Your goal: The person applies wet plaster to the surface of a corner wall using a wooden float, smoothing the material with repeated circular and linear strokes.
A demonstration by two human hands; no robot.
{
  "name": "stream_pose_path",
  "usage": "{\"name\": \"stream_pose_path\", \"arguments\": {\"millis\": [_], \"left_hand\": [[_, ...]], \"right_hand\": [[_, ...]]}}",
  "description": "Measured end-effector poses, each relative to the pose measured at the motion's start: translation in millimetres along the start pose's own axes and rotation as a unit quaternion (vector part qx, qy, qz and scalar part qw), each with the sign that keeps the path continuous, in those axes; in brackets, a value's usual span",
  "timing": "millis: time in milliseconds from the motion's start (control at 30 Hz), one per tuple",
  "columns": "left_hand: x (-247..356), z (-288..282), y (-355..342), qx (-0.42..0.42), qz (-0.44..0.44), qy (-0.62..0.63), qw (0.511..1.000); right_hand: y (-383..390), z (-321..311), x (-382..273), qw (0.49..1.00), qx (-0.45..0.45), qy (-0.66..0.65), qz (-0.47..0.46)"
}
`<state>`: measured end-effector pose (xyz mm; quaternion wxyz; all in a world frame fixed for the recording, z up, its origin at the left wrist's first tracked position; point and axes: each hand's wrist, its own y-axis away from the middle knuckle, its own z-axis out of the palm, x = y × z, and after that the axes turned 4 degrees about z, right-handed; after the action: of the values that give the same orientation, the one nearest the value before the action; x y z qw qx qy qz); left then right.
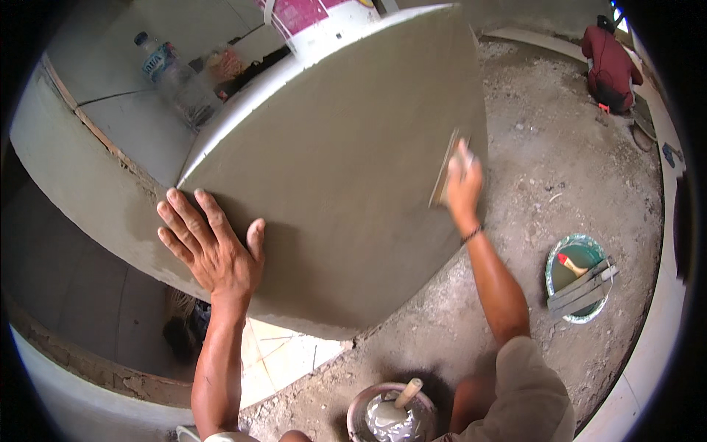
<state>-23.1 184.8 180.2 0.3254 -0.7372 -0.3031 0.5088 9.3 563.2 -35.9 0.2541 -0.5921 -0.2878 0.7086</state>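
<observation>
My left hand (pixel 213 247) lies spread on the grey plastered wall (pixel 353 169), near its left edge, with fingers apart and nothing in them. Close to the wall's right edge, my right hand (pixel 465 188) is closed round a flat plastering trowel (pixel 445 173). Its thin blade is pressed against or very near the smooth plaster; which of the two I cannot tell. A dark band circles my right wrist. Below, between my knees, a bucket (pixel 359 412) holds grey paste and a tool with a wooden handle (pixel 408 393).
To the right, a green bucket (pixel 578 315) holds liquid and a brush (pixel 573 265), with boards across its rim. A plastic bottle (pixel 173 74) and a white-and-pink tub (pixel 317 29) stand beyond the wall's top edge. A person (pixel 611 62) crouches far right on the rough floor (pixel 545 162).
</observation>
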Motion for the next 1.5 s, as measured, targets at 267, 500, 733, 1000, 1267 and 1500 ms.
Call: {"name": "stream_pose_path", "arguments": {"millis": [267,500,733,1000,1267,1500], "left_hand": [[-10.5,-1.2,6.2,0.003,0.005,0.014,1.0],[-15.7,-3.0,15.2,-0.008,-0.009,0.025,1.0],[-20.2,-21.8,22.5,-0.012,0.017,0.126,0.992],[-27.4,-16.5,19.6,0.018,-0.029,0.12,0.992],[-25.7,-8.3,20.4,0.018,-0.068,0.035,0.997],[-14.1,-1.1,17.0,0.04,-0.077,0.047,0.995]], "right_hand": [[102.6,-3.0,-144.3,0.956,-0.207,-0.027,-0.208],[27.5,13.4,-148.6,0.991,-0.08,-0.077,0.072],[146.0,-9.0,-135.3,0.938,-0.24,0.025,-0.248],[139.8,12.0,-187.1,0.969,-0.177,-0.032,-0.17],[7.2,6.7,-163.9,0.986,-0.153,-0.039,-0.052],[111.6,2.0,-182.4,0.944,-0.228,-0.009,-0.24]]}}
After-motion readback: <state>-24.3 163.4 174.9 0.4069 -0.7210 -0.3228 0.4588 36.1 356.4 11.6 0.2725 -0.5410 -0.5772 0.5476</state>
